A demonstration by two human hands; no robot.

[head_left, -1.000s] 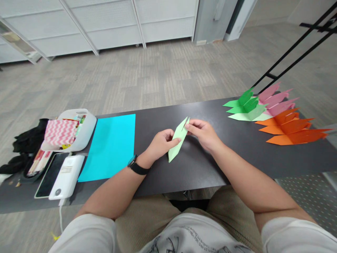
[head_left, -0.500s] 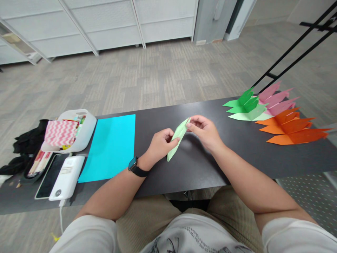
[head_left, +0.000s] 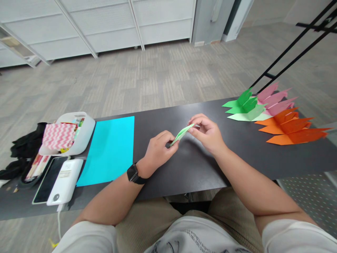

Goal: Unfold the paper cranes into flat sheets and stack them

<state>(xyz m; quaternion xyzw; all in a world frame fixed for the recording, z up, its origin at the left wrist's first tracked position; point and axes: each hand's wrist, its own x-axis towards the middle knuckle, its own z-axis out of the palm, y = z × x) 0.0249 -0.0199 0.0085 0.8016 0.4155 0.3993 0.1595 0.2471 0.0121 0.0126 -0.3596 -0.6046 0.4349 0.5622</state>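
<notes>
At the far left I counted one white plastic basket (head_left: 88, 131) with one pink-and-white zigzag pouch (head_left: 59, 136) in it, then one dark-screened phone (head_left: 48, 182) and one white power bank (head_left: 64, 182) near the front edge of the dark grey bench (head_left: 168, 179). Next I saw one flat cyan paper sheet (head_left: 109, 151), spanning most of the bench's depth. The left hand (head_left: 162, 147) pinched the lower end of one folded pale-green paper piece (head_left: 182, 134) between thumb and fingers; the right hand (head_left: 206, 133) pinched its upper end. The piece was tilted above mid-bench, between cyan sheet and folded models, and I had bare surface towards both long edges there. At the right I made out two bright green folded-paper models (head_left: 244, 101), one pale-green model (head_left: 247, 116), three orange paper models (head_left: 295, 136) and three pink paper peaks (head_left: 277, 99), crowded close.
</notes>
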